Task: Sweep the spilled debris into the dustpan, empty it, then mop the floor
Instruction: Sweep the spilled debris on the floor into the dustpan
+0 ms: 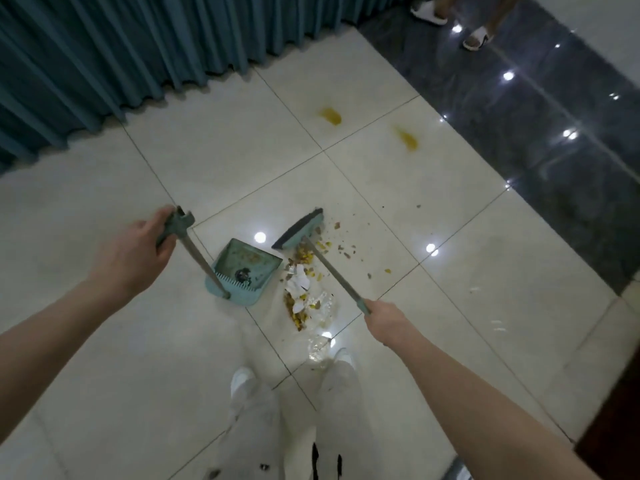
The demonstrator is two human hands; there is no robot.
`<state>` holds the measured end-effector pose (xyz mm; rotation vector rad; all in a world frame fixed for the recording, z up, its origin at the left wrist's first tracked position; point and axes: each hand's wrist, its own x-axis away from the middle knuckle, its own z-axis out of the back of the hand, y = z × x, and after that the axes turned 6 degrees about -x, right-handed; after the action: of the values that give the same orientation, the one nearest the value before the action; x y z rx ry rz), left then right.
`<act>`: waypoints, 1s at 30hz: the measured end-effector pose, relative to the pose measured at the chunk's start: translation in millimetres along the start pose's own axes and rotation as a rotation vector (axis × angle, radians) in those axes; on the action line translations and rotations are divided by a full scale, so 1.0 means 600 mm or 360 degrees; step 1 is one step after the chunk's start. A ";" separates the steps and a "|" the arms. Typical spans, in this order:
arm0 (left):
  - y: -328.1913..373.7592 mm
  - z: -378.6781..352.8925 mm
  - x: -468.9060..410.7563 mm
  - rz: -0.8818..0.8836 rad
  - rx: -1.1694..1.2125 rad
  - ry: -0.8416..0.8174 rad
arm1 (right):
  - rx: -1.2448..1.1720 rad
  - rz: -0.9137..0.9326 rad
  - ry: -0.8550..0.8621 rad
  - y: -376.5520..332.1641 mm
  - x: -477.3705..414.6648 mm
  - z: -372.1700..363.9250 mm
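A floor [381, 188] of pale glossy tiles is shown, bordered at the far side by a pleated teal curtain [104, 46] and at the right by a dark polished strip [526, 119]. Ceiling lights are reflected in both surfaces.

Head view: the dustpan handle [199, 258] is grasped at its top end by the left grip [138, 258], with the fingers curled round it. The teal dustpan [263, 271] is set on the floor, its open mouth turned toward the debris [304, 282]. A dark clump [243, 274] and yellowish residue are seen inside it. The broom handle [334, 271] is clenched at its near end by the right grip [384, 320]. The broom head [299, 230] is placed at the far end of the debris, just beside the dustpan mouth. The debris, made up of yellow and brown fragments, white torn pieces and crumpled clear film, is spread in a band beside the dustpan toward the white shoes [242, 377]. Smaller crumbs are scattered to the right. Two yellow stains [330, 116] are located well beyond the broom. Sandalled feet [476, 39] of another person are visible at the top edge.
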<state>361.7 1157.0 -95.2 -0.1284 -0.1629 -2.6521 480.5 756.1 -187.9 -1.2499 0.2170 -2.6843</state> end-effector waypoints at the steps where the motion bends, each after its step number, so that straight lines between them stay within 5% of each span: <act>1: -0.010 0.005 -0.005 -0.0035 0.0017 -0.0017 | 0.0001 -0.0040 0.0002 0.007 0.027 -0.021; 8: -0.055 0.031 -0.034 -0.0221 0.0033 -0.0030 | -0.0093 -0.0325 -0.0008 0.057 0.193 -0.142; 15: -0.028 0.032 -0.066 -0.0342 0.0042 -0.0050 | -0.0345 -0.0317 0.0225 0.034 0.219 -0.107; 30: 0.109 0.025 -0.166 -0.0331 -0.0131 -0.0001 | -0.0373 -0.0148 0.0363 -0.019 -0.141 0.193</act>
<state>480.7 1147.1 -86.2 -0.1460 -0.0702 -2.8674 621.9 778.8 -174.5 -1.0290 0.5301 -2.9507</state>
